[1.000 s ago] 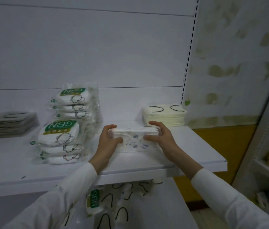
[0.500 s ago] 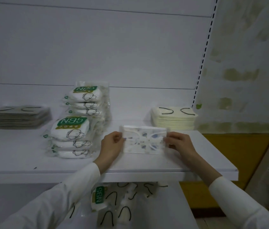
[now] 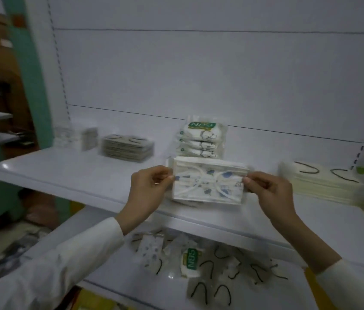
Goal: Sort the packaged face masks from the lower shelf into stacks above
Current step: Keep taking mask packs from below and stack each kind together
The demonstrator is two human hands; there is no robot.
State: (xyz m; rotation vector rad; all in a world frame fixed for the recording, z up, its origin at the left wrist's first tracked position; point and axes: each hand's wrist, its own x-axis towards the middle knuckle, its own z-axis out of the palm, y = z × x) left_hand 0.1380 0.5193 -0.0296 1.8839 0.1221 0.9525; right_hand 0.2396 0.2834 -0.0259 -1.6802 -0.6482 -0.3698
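Observation:
I hold a pack of white face masks with blue prints [image 3: 208, 182] above the upper shelf [image 3: 69, 173]. My left hand [image 3: 148, 189] pinches its left edge and my right hand [image 3: 268, 193] pinches its right edge. Behind it stands a stack of N95 packs [image 3: 201, 139]. A stack of cream masks with black ear loops [image 3: 319, 184] lies to the right, a grey stack [image 3: 128, 146] to the left. Loose packs [image 3: 190, 262] lie scattered on the lower shelf [image 3: 114, 271].
A small blurred pile of packs [image 3: 76, 137] sits at the far left of the upper shelf. A green post [image 3: 33, 72] rises on the left, and floor clutter [image 3: 8, 253] shows at lower left. The white back panel [image 3: 199, 74] closes off the shelf.
The pack has risen off the upper shelf and my hands have slid out to its two ends. My view has swung left, bringing the shelf's left end and the green post into sight.

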